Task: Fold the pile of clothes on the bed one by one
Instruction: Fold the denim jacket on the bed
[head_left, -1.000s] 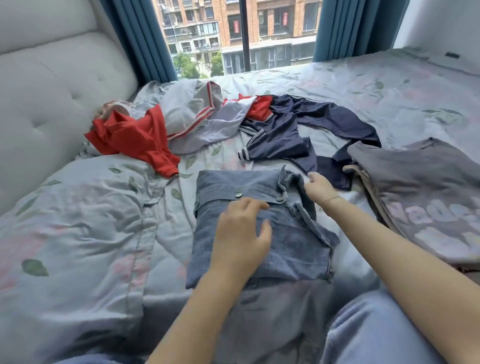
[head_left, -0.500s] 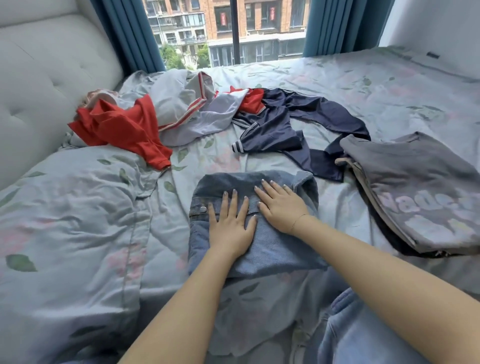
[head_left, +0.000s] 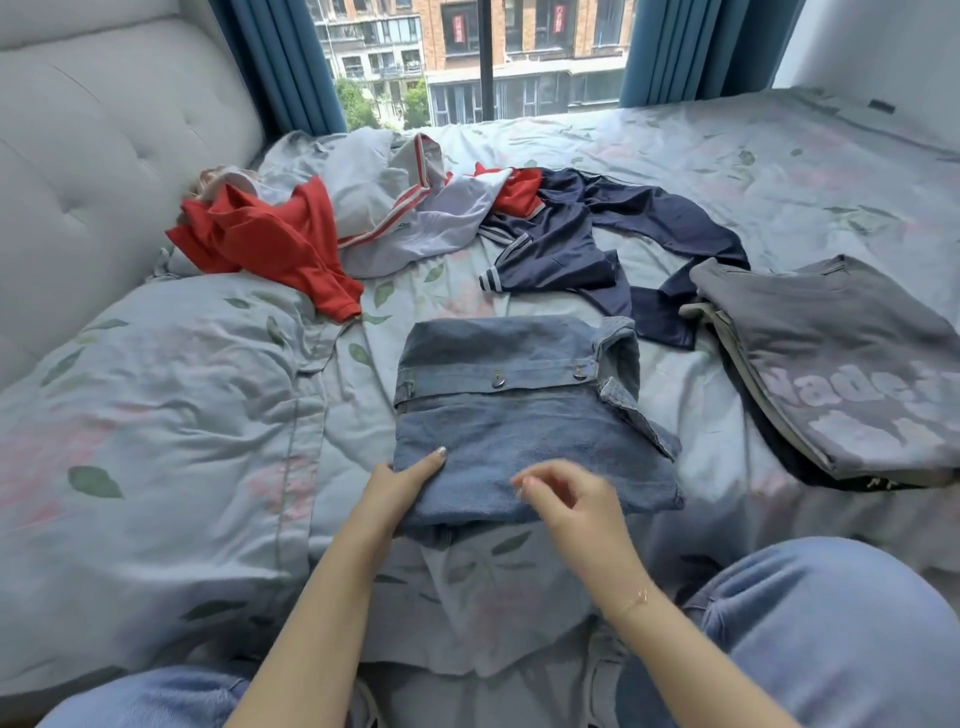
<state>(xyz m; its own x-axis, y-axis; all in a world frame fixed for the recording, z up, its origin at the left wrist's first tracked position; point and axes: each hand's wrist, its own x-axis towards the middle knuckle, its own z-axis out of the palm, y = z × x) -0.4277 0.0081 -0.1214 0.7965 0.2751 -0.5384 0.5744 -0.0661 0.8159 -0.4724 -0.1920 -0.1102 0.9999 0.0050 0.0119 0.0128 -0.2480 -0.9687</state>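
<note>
The left hand (head_left: 400, 486) grips the near left corner of the folded denim shirt (head_left: 524, 415), thumb lying on top of the cloth and the other fingers tucked under the edge, out of sight. The right hand (head_left: 574, 501) hovers over the shirt's near edge with its fingers loosely curled and nothing between them; whether the fingertips touch the denim is hard to tell. A thin bracelet (head_left: 636, 600) circles that wrist. The denim shirt lies as a squarish bundle in the middle of the bed (head_left: 156, 415), just in front of the person's knees, its button placket running across the upper half with two metal buttons showing and the collar turned up at the far right corner. Beyond it, toward the window (head_left: 483, 57), lies the unfolded pile: a navy jacket (head_left: 587, 244) with striped cuffs sprawled just behind the shirt, a light grey garment (head_left: 410, 218) with red and white trim to its left, and a red garment (head_left: 280, 244) further left, near the padded headboard (head_left: 93, 156). To the right of the denim shirt, apart from it, rests a folded grey T-shirt (head_left: 841, 358) with pale lettering, sitting on top of other folded cloth. Blue curtains (head_left: 280, 62) frame the window, and the person's light blue trouser legs (head_left: 831, 634) fill the bottom corners.
</note>
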